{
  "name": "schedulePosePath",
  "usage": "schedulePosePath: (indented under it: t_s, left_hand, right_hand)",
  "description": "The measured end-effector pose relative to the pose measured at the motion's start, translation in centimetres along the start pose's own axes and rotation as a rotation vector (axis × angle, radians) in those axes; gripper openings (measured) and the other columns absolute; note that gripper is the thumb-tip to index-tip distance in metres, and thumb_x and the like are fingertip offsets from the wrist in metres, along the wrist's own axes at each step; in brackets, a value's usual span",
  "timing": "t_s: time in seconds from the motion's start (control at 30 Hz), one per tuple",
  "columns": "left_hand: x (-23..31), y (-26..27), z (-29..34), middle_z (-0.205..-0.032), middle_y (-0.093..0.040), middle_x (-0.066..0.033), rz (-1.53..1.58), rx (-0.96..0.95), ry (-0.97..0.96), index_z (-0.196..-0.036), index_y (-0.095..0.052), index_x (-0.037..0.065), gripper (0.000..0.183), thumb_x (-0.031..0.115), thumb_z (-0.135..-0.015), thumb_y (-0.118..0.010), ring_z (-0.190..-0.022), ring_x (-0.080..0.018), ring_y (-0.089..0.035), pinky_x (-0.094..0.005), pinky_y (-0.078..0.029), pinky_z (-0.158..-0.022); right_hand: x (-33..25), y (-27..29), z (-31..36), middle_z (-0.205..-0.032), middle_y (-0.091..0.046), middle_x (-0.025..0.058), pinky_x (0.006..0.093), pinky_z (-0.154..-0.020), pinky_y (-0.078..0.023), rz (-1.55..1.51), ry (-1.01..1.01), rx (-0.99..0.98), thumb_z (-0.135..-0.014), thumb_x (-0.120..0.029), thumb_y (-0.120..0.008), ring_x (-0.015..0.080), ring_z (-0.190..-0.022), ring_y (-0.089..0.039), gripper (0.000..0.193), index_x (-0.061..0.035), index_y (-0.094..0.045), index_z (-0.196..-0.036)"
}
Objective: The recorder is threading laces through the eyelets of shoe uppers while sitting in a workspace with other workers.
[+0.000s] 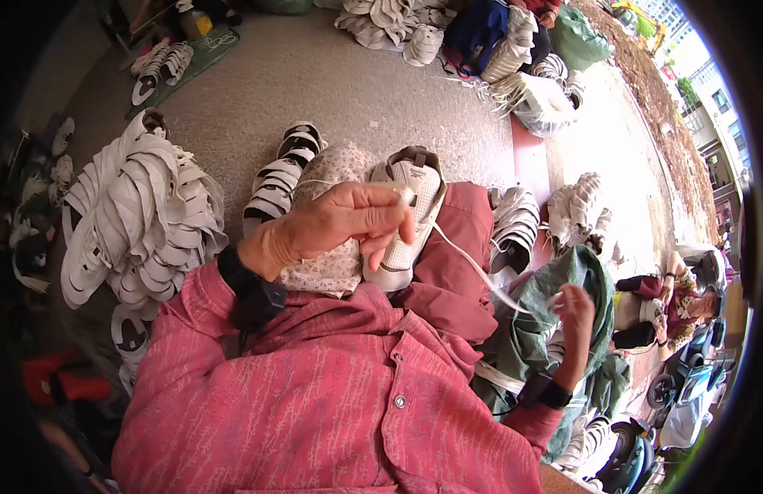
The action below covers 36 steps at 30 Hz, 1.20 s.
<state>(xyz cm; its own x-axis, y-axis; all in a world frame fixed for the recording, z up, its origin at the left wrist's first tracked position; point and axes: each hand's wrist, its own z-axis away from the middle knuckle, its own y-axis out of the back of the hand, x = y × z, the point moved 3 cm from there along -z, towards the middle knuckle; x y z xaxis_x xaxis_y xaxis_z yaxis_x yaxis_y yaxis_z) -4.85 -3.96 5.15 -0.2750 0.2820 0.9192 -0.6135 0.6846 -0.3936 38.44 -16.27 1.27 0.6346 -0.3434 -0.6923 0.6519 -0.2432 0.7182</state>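
A pale beige and white shoe (406, 216) rests on my lap, its toe toward me and its dark-lined opening away. My left hand (328, 224) is over the shoe's left side, thumb and fingers pinched on a small white bit that looks like a shoelace end. A thin white strand arcs behind that hand. From the shoe's right side a white shoelace (472, 262) runs slackly down to the right. My right hand (575, 317), raised out to the side, has its fingers closed at the far end of this lace. The left fingers partly hide the shoe's front.
A tall heap of white shoe uppers (139, 214) stands at my left. Nested shoes (279, 177) lie ahead, and more (515, 226) beside my right knee. A green sack (538, 309) sits under my right hand. Other people work nearby; scooters (686, 395) stand at far right.
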Motion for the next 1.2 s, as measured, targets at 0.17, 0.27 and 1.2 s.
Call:
schedulePosePath:
  t_s: [0.17, 0.27, 1.2]
  left_hand:
    - [2.6, 2.7, 1.0, -0.074, -0.057, -0.0003, -0.15, 0.194, -0.152, -0.093, -0.061, 0.005, 0.025, 0.029, -0.097, -0.053, -0.063, -0.0093, -0.058, -0.0237, -0.046, -0.06]
    - [4.1, 8.0, 3.6, -0.092, -0.059, -0.0009, 0.18, 0.25, -0.337, -0.101, -0.059, 0.007, 0.018, 0.024, -0.097, -0.053, -0.082, -0.0112, -0.058, -0.0256, -0.048, -0.071]
    - [1.6, 11.7, 5.4, -0.075, -0.059, 0.0035, -0.942, 0.579, -0.353, -0.092, -0.068, 0.008, 0.017, 0.012, -0.091, -0.052, -0.074, -0.0159, -0.055, -0.032, -0.045, -0.067]
  right_hand:
    - [-2.2, -5.2, -1.0, -0.093, -0.065, 0.0144, 0.0407, -0.077, -0.047, 0.078, 0.261, 0.05, -0.082, -0.015, -0.067, 0.0338, -0.088, -0.062, 0.016, -0.0058, -0.065, -0.095]
    - [-7.4, -9.9, -2.0, -0.095, -0.065, 0.0119, 0.04, -0.08, -0.047, 0.071, 0.609, 0.037, -0.081, -0.012, -0.067, 0.0318, -0.09, -0.061, 0.015, -0.0054, -0.065, -0.094]
    - [-17.0, -20.4, -1.0, -0.088, -0.051, 0.008, 0.0328, -0.067, -0.048, -0.157, 0.642, -0.185, -0.073, -0.019, -0.079, 0.0213, -0.077, -0.055, 0.024, -0.0047, -0.064, -0.085]
